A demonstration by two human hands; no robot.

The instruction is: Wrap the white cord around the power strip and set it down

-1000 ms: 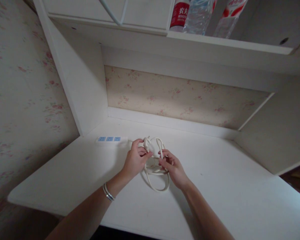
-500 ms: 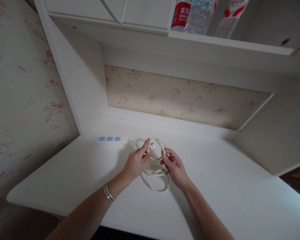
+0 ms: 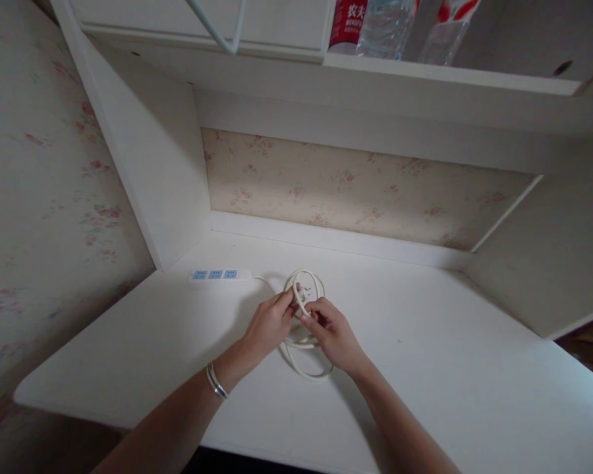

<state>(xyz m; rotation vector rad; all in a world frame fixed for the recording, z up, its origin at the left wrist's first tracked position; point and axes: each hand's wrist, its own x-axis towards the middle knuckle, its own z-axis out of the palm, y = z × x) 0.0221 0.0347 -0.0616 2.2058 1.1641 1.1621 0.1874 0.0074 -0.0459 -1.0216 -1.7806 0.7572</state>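
Note:
A white power strip (image 3: 220, 275) with blue socket faces lies on the desk to the left. Its cream power cord (image 3: 313, 376) runs right and lies in loose loops beneath my hands. My left hand (image 3: 271, 320) is closed around the plug (image 3: 303, 292), whose metal prongs point to the right. Close beside it, my right hand (image 3: 333, 332) pinches a bend of the cord between thumb and fingers. Some loops stand up around the plug above the desk.
The white desk (image 3: 449, 382) has side panels and a low back ledge. Overhead is a shelf (image 3: 449, 76) with a red-labelled bottle (image 3: 346, 25) and clear plastic bottles (image 3: 385, 29). Floral wallpaper (image 3: 99, 217) covers the wall at the left.
My right hand has moved left, bringing its cord close to my left hand and the plug. The raised loops now circle the plug. The view has shifted slightly.

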